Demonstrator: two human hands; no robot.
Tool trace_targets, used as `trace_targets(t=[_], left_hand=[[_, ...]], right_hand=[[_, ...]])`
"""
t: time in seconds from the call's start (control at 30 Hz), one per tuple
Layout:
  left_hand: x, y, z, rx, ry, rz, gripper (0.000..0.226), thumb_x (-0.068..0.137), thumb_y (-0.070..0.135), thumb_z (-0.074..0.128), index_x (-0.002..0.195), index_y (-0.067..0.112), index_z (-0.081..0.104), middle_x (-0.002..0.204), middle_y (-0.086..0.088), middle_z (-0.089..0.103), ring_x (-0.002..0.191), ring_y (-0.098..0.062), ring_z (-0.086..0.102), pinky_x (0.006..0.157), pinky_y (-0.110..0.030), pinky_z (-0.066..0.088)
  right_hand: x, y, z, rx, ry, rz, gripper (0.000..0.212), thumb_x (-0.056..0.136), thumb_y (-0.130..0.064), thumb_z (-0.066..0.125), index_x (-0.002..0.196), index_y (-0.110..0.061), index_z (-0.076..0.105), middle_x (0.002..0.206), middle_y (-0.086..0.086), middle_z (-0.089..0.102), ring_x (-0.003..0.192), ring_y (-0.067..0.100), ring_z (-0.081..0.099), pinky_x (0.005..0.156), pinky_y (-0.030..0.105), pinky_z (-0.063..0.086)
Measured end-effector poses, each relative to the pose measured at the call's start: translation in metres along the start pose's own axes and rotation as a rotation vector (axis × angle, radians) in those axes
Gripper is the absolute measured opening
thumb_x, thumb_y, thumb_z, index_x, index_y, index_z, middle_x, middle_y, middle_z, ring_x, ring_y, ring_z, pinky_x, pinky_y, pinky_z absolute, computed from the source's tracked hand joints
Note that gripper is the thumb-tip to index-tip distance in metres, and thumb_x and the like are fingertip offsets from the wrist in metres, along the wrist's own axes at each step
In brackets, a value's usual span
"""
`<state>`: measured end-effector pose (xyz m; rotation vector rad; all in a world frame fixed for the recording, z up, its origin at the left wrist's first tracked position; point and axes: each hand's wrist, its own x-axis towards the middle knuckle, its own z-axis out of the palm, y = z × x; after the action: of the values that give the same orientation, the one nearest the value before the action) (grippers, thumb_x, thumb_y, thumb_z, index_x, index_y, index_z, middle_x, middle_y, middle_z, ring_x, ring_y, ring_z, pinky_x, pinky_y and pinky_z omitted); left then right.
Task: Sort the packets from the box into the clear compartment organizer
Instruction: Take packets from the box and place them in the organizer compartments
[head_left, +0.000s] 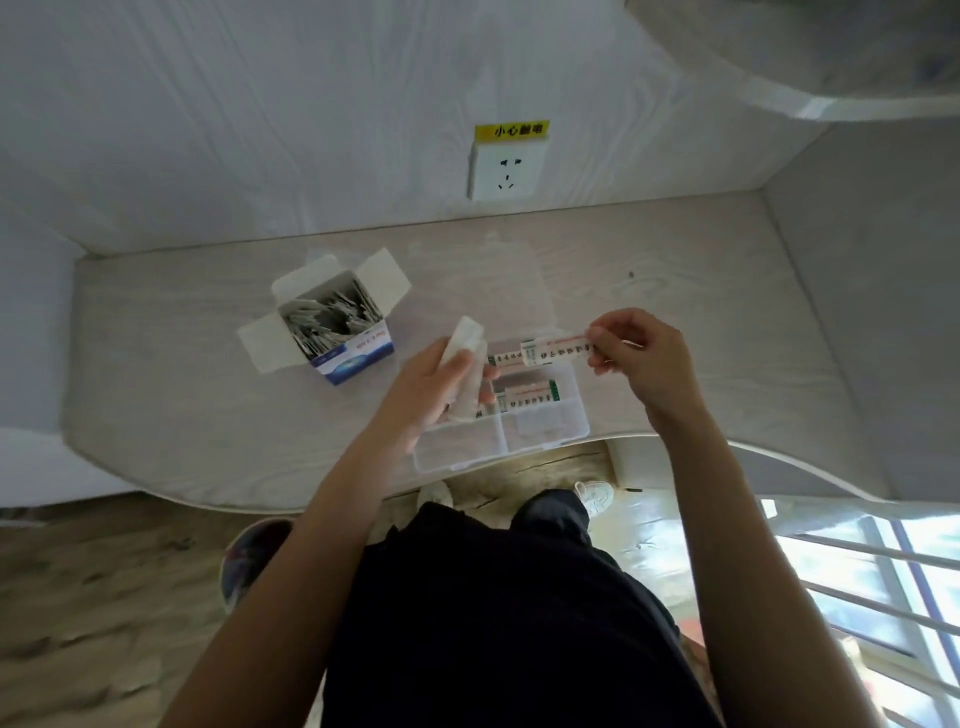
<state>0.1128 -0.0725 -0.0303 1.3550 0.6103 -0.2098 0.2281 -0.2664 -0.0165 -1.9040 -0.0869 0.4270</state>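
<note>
On the pale tabletop (156, 364), at the left, an open box (332, 332) stands with its flaps spread, full of grey packets (324, 317). Just right of it, the left hand (441, 387) holds a bundle of white packets (464, 338), fingers curled around them, above the left edge of the clear compartment organizer (540, 421). Printed packets lie in its upper compartments. Further right, the right hand (636, 353) pinches 1 printed packet (558, 352) by its end, held level over the organizer. A wall socket (506, 169) sits behind.
</note>
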Motion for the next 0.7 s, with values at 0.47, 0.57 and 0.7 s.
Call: trace_targets(t=[0.47,0.57,0.7], left_hand=[[-0.007,-0.025,-0.004,-0.183,0.157,-0.089,0.017,0.1,0.02,0.037,0.109,0.019,0.051,0.081,-0.002,0.064,0.06,-0.009,0.056,0.055,-0.027,0.05],[-0.006,-0.029,-0.008,-0.065,0.126,-0.043,0.024,0.099,0.015,0.04,0.12,0.014,0.052,0.089,-0.002,0.066,0.068,-0.011,0.059,0.057,-0.024,0.052],[0.001,-0.041,-0.015,0.661,0.179,0.302,0.032,0.098,0.016,0.043,0.129,0.015,0.052,0.102,-0.005,0.067,0.084,-0.015,0.062,0.071,-0.028,0.053]], right_hand=[[0.003,0.048,0.037,-0.695,-0.048,-0.038,0.005,0.082,-0.024,0.068,0.082,-0.019,0.069,0.082,-0.006,0.062,0.074,0.008,0.058,0.064,0.018,0.037],[0.001,0.047,0.036,-0.829,-0.055,-0.057,0.009,0.083,-0.028,0.067,0.089,-0.021,0.067,0.092,-0.005,0.05,0.077,0.012,0.053,0.069,0.022,0.029],[-0.003,0.038,0.035,-0.734,-0.019,-0.153,0.013,0.088,-0.028,0.062,0.094,-0.018,0.066,0.09,-0.005,0.053,0.07,0.008,0.049,0.065,0.024,0.036]])
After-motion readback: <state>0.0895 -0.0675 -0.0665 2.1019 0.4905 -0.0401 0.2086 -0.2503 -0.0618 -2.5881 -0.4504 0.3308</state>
